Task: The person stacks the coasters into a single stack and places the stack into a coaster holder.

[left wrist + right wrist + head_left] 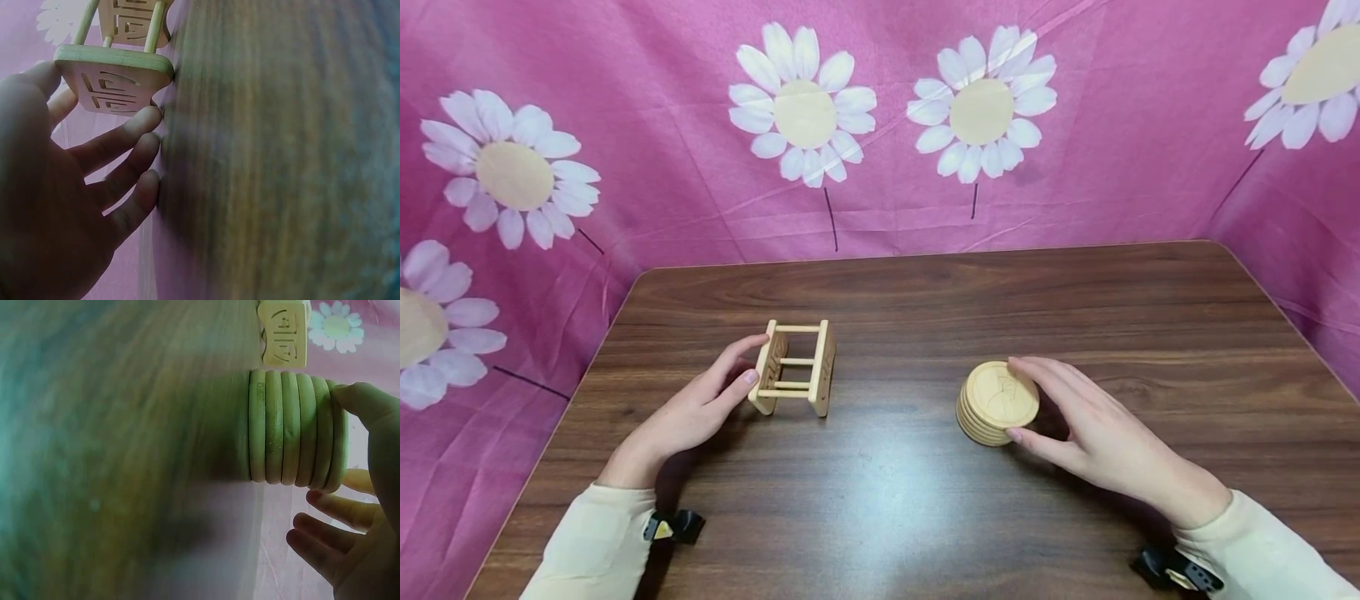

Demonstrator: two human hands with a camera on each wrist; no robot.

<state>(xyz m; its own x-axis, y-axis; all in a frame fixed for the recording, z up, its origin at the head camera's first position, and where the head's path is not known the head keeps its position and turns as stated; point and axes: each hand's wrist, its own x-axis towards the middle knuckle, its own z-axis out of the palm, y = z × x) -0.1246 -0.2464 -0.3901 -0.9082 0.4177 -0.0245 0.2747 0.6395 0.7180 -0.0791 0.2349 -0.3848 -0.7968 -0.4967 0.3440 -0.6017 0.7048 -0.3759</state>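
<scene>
On the left of the table stands a small wooden coaster holder [824, 367], with two cut-out side panels joined by thin rods. My left hand [696, 408] touches its left panel with the thumb and forefinger, the other fingers relaxed close to the table [134, 131]. To the right is a stack of several round wooden coasters [290, 428], the top one [1002, 395] carved with a faint line design. My right hand [1097, 433] pinches that top coaster by its edge between thumb and forefinger. It lies over the stack, slightly shifted against those below.
The brown wood-grain table [887, 517] ends at a back edge in front of a pink cloth [895, 208] with large white daisies. Black straps with small devices [673, 527] sit at both wrists, by the pale sleeves [591, 546].
</scene>
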